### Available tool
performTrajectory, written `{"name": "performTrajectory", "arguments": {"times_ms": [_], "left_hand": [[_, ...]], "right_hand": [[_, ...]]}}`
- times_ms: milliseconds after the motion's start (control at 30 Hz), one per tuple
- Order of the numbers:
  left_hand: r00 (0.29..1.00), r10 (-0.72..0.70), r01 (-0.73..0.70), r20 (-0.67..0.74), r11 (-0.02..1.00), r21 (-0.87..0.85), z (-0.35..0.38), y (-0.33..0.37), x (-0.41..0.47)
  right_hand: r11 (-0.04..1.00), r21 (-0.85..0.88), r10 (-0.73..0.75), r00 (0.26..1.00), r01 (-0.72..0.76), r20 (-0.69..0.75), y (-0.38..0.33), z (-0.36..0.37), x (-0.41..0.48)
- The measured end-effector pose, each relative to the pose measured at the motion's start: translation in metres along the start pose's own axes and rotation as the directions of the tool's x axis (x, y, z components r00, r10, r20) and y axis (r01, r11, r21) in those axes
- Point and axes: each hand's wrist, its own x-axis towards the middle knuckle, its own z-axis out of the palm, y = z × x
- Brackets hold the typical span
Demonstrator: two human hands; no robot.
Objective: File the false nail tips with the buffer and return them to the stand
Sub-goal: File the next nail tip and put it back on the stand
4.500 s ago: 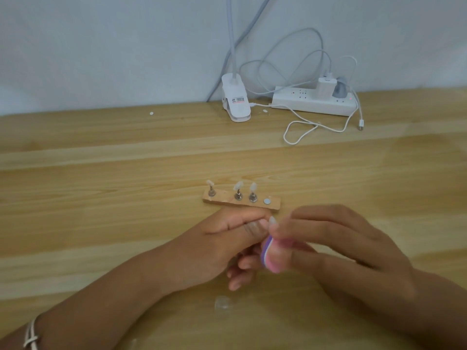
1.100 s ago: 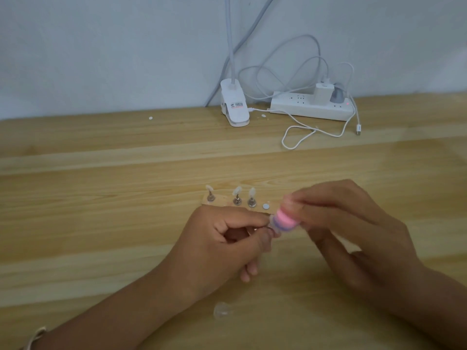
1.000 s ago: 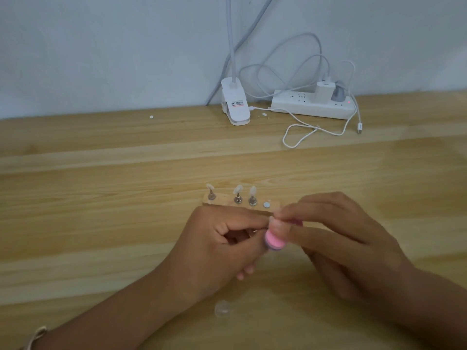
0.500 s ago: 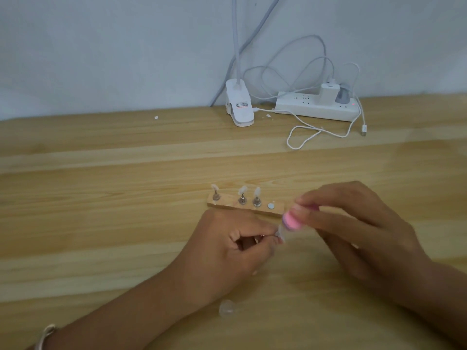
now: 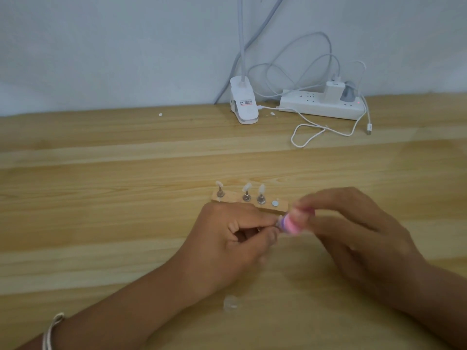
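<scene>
**Buffer meets nail tip at centre frame**

The left hand pinches a small pale nail tip, blurred, between thumb and forefinger. The right hand grips the pink-and-purple buffer against it. Just above them, the wooden stand holds three upright tips. Another clear tip lies on the table at lower centre.

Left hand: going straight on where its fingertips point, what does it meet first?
The left hand would likely meet the pink buffer held by the right hand; depth is unclear.
</scene>
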Motion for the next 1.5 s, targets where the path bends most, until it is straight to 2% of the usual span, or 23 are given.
{"name": "performTrajectory", "arguments": {"times_ms": [67,133,233,400,533,633,700,767,833,867,967,1000,1067,1133,1200,1267,1333,1400,1500], "left_hand": [[1.0,-0.018,0.018,-0.002,1.0,0.011,0.0,-0.002,0.0],[1.0,0.019,-0.019,0.001,0.998,0.055,0.0,-0.002,0.001],[0.992,0.125,-0.127,0.024,0.978,0.167,0.001,0.002,0.002],[0.994,0.106,-0.101,-0.012,0.974,0.202,0.001,0.001,0.002],[0.978,0.21,-0.2,-0.005,0.937,0.287,0.002,0.005,0.002],[0.983,0.178,-0.156,-0.053,0.947,0.282,0.001,0.003,0.0],[0.983,0.173,-0.15,-0.059,0.947,0.285,0.001,0.003,0.001],[0.978,0.202,-0.181,-0.045,0.94,0.29,0.002,0.006,0.002],[0.975,0.219,-0.202,-0.027,0.935,0.292,0.002,0.007,0.002],[0.977,0.212,-0.194,-0.032,0.938,0.288,0.001,0.007,0.001],[0.981,0.175,-0.148,-0.088,0.956,0.254,0.0,0.005,0.0],[0.982,0.17,-0.143,-0.086,0.955,0.258,0.001,0.006,0.0],[0.981,0.184,-0.156,-0.068,0.941,0.301,0.003,0.008,0.001],[0.978,0.194,-0.159,-0.07,0.926,0.342,0.003,0.009,0.001],[0.977,0.183,-0.133,-0.111,0.926,0.353,0.003,0.008,0.0],[0.977,0.175,-0.122,-0.122,0.926,0.356,0.003,0.008,0.0],[0.979,0.185,-0.141,-0.09,0.923,0.359,0.004,0.01,0.001],[0.978,0.193,-0.156,-0.075,0.923,0.352,0.004,0.01,0.002],[0.981,0.158,-0.12,-0.11,0.949,0.291,0.003,0.007,0.0]], "right_hand": [[0.997,-0.03,0.067,0.995,-0.069,-0.071,0.003,-0.001,0.003],[0.999,0.013,0.043,0.993,-0.042,-0.108,-0.003,0.0,0.0],[0.998,0.037,-0.059,0.998,0.06,-0.011,-0.01,0.006,-0.006],[0.998,0.009,0.07,0.992,-0.069,-0.1,0.001,0.002,0.001],[0.997,0.029,-0.067,0.998,0.068,-0.017,-0.014,0.007,-0.004],[0.999,-0.025,0.037,0.996,-0.039,-0.079,-0.005,0.006,0.001],[0.996,0.013,0.087,0.989,-0.087,-0.122,-0.003,0.005,0.002],[0.999,0.046,0.02,0.995,-0.016,-0.098,-0.01,0.007,-0.003],[0.994,0.047,-0.093,0.995,0.094,-0.016,-0.013,0.01,-0.007],[0.996,0.037,-0.085,0.996,0.085,-0.006,-0.01,0.009,-0.006],[0.996,-0.004,0.087,0.99,-0.088,-0.11,0.0,0.007,0.001],[0.995,0.006,0.103,0.987,-0.103,-0.125,-0.001,0.006,0.002],[0.998,0.032,0.066,0.993,-0.062,-0.103,-0.011,0.01,-0.001],[1.0,-0.016,0.017,0.998,-0.018,-0.062,-0.015,0.013,-0.002],[0.993,-0.061,0.097,0.993,-0.101,-0.07,-0.007,0.011,0.001],[0.989,-0.03,0.144,0.984,-0.148,-0.101,-0.002,0.008,0.005],[0.996,0.023,0.088,0.991,-0.086,-0.105,-0.008,0.009,0.003],[1.0,0.005,0.016,0.997,-0.016,-0.07,-0.014,0.013,-0.001],[0.993,-0.027,0.111,0.99,-0.114,-0.089,-0.003,0.011,0.002]]}}
